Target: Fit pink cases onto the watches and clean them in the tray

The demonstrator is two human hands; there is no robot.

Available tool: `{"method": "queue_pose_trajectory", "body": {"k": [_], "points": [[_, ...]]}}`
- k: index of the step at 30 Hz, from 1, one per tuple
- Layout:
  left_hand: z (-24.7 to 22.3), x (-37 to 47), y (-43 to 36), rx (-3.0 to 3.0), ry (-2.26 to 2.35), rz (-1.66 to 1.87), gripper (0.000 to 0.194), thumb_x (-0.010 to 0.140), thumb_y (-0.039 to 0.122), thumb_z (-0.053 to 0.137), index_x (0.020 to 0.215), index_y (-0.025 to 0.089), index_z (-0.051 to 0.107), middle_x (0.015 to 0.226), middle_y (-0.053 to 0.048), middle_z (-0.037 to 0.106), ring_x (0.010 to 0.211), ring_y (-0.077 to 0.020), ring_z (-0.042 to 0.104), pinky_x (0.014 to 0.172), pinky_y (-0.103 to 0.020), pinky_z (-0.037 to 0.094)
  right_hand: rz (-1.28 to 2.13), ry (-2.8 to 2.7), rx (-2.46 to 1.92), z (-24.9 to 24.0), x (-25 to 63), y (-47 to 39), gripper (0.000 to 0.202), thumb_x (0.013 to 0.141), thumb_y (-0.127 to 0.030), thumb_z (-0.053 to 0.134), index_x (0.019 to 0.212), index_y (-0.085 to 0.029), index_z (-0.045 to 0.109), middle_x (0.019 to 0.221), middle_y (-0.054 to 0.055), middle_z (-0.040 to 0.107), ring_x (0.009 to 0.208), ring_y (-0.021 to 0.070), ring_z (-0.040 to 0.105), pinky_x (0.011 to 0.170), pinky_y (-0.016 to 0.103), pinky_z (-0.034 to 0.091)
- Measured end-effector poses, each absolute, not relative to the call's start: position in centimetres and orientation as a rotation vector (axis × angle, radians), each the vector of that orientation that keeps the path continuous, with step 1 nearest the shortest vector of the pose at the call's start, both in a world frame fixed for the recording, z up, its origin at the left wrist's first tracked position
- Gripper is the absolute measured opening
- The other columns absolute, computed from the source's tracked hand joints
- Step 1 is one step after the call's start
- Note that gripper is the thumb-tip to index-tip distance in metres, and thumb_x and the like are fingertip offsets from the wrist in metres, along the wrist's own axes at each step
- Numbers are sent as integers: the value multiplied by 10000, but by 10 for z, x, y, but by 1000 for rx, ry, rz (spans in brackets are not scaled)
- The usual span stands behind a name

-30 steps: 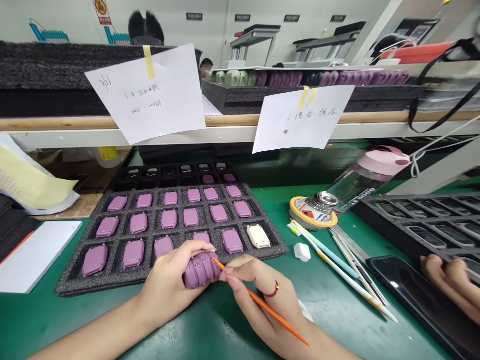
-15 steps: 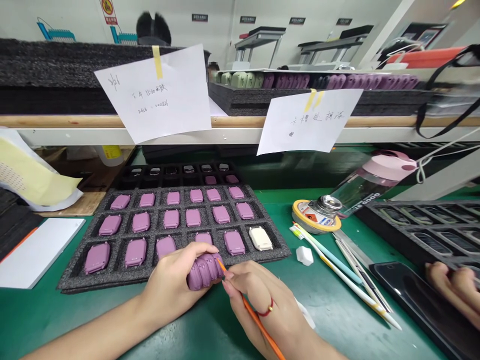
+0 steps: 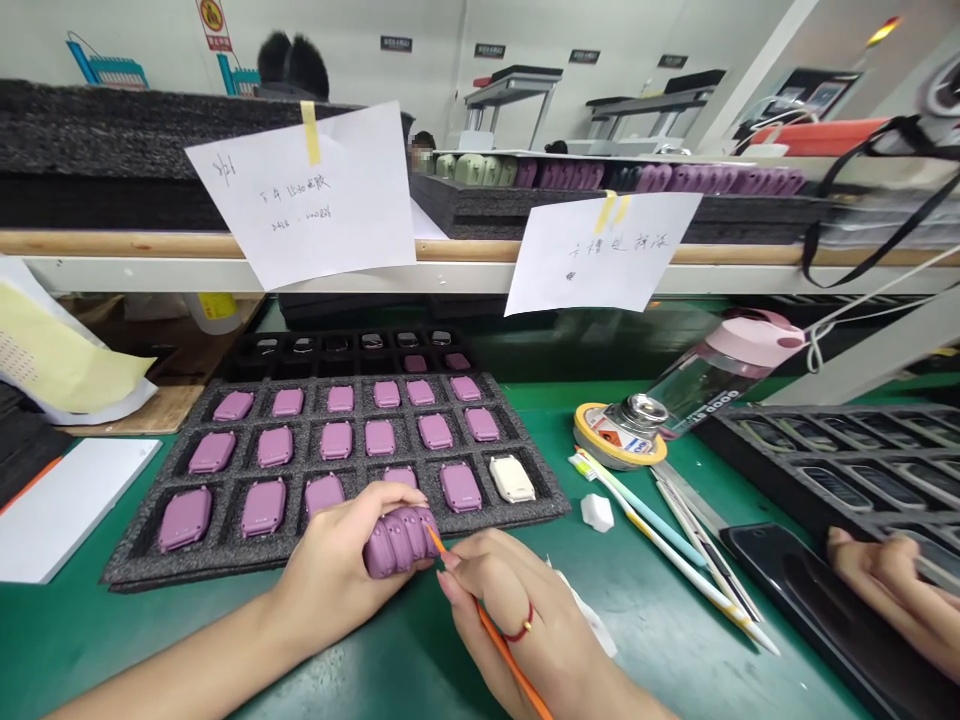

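My left hand [image 3: 352,560] is wrapped round a row of several purple watch cases [image 3: 399,542] pressed side by side, their edges turned up. Between the thumb and fingers of my right hand [image 3: 517,610] is a thin orange stick [image 3: 491,630]. Its tip meets the rightmost purple case, or lies just over it; I cannot tell which. Behind both hands lies a grey foam tray [image 3: 300,555] with purple watch cases [image 3: 264,506] in its compartments, plus one cream case [image 3: 513,479] at the front right.
To the right lie a white block [image 3: 597,513], toothbrushes [image 3: 675,545], a metal-capped container [image 3: 621,432], a bottle [image 3: 712,370] and a dark phone [image 3: 787,580]. Another person's hand [image 3: 892,575] rests at a second tray [image 3: 810,470]. A shelf [image 3: 465,278] with paper notes [image 3: 307,200] crosses above.
The whole view has shifted slightly, so most things appear a little further left. Both hands keep their holds; slightly more of a white wipe shows beside my right hand.
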State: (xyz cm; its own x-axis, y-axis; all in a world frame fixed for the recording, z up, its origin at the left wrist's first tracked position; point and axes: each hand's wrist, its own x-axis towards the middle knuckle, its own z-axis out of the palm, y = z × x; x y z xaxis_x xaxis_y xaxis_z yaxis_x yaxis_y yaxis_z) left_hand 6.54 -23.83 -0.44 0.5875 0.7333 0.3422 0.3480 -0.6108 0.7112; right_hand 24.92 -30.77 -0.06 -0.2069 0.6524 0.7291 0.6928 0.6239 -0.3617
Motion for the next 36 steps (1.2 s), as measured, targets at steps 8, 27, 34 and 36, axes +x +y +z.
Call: {"method": "queue_pose_trajectory", "body": {"k": [8,27,34,36], "points": [[-3,65,-237,2245,846,828,456,844,155,711,1209,326,498,1061,48,750,923,-138,735,808,-226,570,-35,-1926,-1059,-1,249,-306,223,964,-30,428,837,-214,441,731,16,592,597,129,479,538,260,391],[-5,63,-238,2298,838,836,467,851,162,711,1222,347,497,1081,60,743,940,-120,731,823,-196,553,44,-1934,-1076,2,251,-308,241,955,-19,436,823,-219,411,719,8,585,594,120,494,549,238,397],[-1,66,-238,2232,832,852,441,855,195,728,1199,344,496,1074,66,744,941,-119,734,837,-193,559,397,-1778,-1029,0,259,-308,158,965,-76,512,911,-224,495,805,-10,622,719,110,621,667,214,510],[0,66,-238,2227,831,858,433,855,203,732,1192,344,500,1060,71,747,932,-117,735,835,-192,560,449,-1661,-1009,-1,263,-309,166,945,-78,558,997,-234,537,874,-6,668,804,107,667,746,200,537]]}}
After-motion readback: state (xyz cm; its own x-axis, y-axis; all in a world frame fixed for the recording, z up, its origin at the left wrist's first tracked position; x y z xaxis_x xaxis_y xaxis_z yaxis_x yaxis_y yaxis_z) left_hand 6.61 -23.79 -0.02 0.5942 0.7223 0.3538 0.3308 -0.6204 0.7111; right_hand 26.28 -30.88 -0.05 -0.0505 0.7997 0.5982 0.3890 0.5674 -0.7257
